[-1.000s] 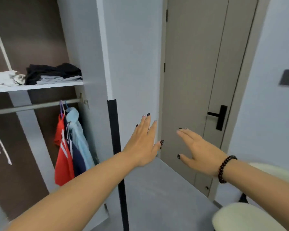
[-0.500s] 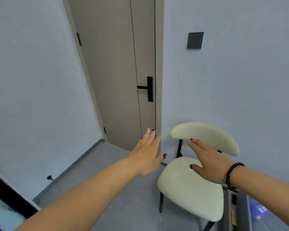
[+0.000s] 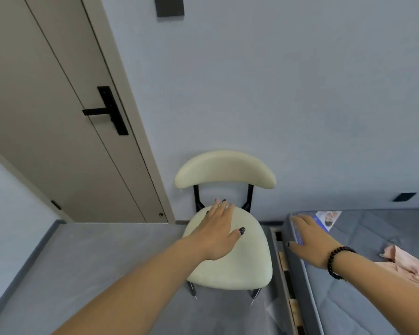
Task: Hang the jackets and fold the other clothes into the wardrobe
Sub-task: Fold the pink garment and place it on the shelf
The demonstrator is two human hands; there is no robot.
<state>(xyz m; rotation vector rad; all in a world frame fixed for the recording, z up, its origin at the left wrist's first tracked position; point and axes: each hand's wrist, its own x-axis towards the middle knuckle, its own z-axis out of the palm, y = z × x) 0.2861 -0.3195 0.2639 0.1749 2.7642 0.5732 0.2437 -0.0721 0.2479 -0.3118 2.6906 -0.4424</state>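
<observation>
View swung right since half a second back: wardrobe gone from frame, chair now centred, bed in on the right.

My left hand [image 3: 218, 232] hovers flat over the cream chair [image 3: 232, 262] seat, grip spread, holding nothing. My right hand [image 3: 309, 243], beaded bracelet [image 3: 338, 262] at the wrist, reaches over the grey mattress [image 3: 373, 238] edge, fingers straight, empty. Pink garment [image 3: 406, 264] lies crumpled on the mattress, right of that wrist. Door [image 3: 58, 129] shut at left.

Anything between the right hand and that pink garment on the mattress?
Nothing visible. The right hand hovers open over the mattress edge; the pink garment lies on the mattress beside that forearm, partly cut off by the frame. The chair stands to the left, out of the way.
</observation>
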